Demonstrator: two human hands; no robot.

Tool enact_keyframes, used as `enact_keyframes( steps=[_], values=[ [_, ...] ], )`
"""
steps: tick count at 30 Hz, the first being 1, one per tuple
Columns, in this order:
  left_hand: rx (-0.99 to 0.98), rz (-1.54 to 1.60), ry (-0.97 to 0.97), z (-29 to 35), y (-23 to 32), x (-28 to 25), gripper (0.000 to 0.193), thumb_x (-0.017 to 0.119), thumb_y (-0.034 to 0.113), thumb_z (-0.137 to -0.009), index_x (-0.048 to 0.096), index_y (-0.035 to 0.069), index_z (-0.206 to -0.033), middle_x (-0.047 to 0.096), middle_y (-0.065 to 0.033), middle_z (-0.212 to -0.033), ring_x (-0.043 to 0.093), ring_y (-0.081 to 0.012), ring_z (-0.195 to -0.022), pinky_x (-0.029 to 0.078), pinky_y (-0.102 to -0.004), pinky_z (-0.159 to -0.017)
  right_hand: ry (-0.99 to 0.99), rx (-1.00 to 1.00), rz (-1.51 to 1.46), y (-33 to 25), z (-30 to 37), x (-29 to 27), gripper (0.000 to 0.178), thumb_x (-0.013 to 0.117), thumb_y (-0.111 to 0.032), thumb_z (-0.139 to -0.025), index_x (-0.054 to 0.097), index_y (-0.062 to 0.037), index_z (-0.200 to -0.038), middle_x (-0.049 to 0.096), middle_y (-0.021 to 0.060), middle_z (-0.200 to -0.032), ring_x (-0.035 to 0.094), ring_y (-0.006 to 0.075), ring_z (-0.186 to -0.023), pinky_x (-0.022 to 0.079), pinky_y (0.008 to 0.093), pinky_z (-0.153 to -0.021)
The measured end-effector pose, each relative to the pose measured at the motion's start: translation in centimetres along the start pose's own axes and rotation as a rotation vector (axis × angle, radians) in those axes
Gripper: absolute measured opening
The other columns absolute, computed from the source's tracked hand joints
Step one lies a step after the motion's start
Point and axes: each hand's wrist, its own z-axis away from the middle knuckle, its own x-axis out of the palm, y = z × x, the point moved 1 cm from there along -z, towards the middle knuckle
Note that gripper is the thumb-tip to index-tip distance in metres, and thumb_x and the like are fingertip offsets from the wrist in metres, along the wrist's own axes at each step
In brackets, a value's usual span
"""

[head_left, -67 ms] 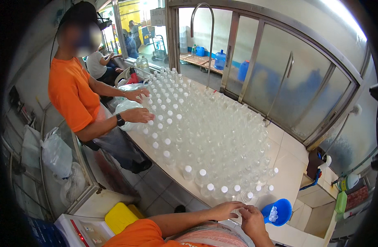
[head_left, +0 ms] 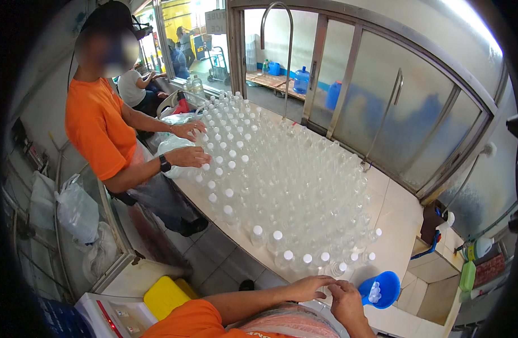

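Observation:
At the table's near edge my left hand (head_left: 308, 288) and my right hand (head_left: 346, 301) meet, with fingers curled in and fingertips together. A small pale patch shows between them; whether it is a cap or part of a bottle I cannot make out. Just beyond my hands stand clear plastic bottles (head_left: 285, 260) with white caps. Beside my right hand, a blue container (head_left: 388, 288) holds several white caps (head_left: 374, 292). Many more clear bottles (head_left: 304, 186) crowd the table; the middle ones appear uncapped, while those along the left side wear white caps.
Across the left side of the table (head_left: 397, 217), a co-worker in an orange shirt (head_left: 95, 127) has both hands at the capped bottles. Curved metal pipes (head_left: 291, 62) rise at the far edge before sliding glass doors (head_left: 405, 101). A yellow bin (head_left: 164, 298) sits at lower left.

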Motion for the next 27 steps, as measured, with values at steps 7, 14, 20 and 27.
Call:
enact_keyframes(
  steps=[7,14,20,27],
  values=[
    [0.033,-0.021,-0.004,-0.3,-0.8,-0.5,0.061,0.075,0.018,-0.090,0.056,0.004,-0.146,0.055,-0.0188,-0.152,0.053,-0.0384,-0.139,0.043,-0.0468,-0.116,-0.139,0.096,-0.032,0.2,-1.3,-0.2,0.016,0.067,-0.002,-0.080,0.066,-0.0028,-0.096,0.065,0.0205,-0.097,0.067,0.0417,-0.088,0.055,0.0524,-0.076],
    [0.019,-0.046,0.034,-0.4,-0.6,-0.5,0.056,0.075,0.015,-0.089,0.059,0.005,-0.141,0.063,-0.0200,-0.140,0.062,-0.0392,-0.128,0.051,-0.0452,-0.106,-0.088,0.167,0.017,0.1,-1.8,0.1,0.023,0.075,-0.019,-0.089,0.070,-0.0060,-0.107,0.065,0.0188,-0.085,0.069,0.0411,-0.076,0.056,0.0517,-0.066],
    [0.002,-0.022,0.022,-0.3,0.3,-1.4,0.061,0.078,0.012,-0.085,0.058,0.005,-0.142,0.063,-0.0204,-0.141,0.061,-0.0405,-0.129,0.050,-0.0464,-0.107,-0.040,0.147,0.084,-0.5,-1.0,0.6,0.024,0.073,-0.018,-0.091,0.069,-0.0062,-0.111,0.066,0.0192,-0.085,0.068,0.0394,-0.077,0.055,0.0516,-0.068],
    [0.018,-0.025,0.021,-0.1,1.5,-1.8,0.058,0.076,0.011,-0.086,0.059,0.002,-0.141,0.061,-0.0204,-0.145,0.059,-0.0393,-0.132,0.048,-0.0452,-0.111,-0.134,-0.009,0.265,-1.0,-0.5,-0.3,0.024,0.066,-0.010,-0.084,0.065,-0.0044,-0.107,0.067,0.0153,-0.092,0.068,0.0353,-0.091,0.051,0.0495,-0.076]
  ],
)
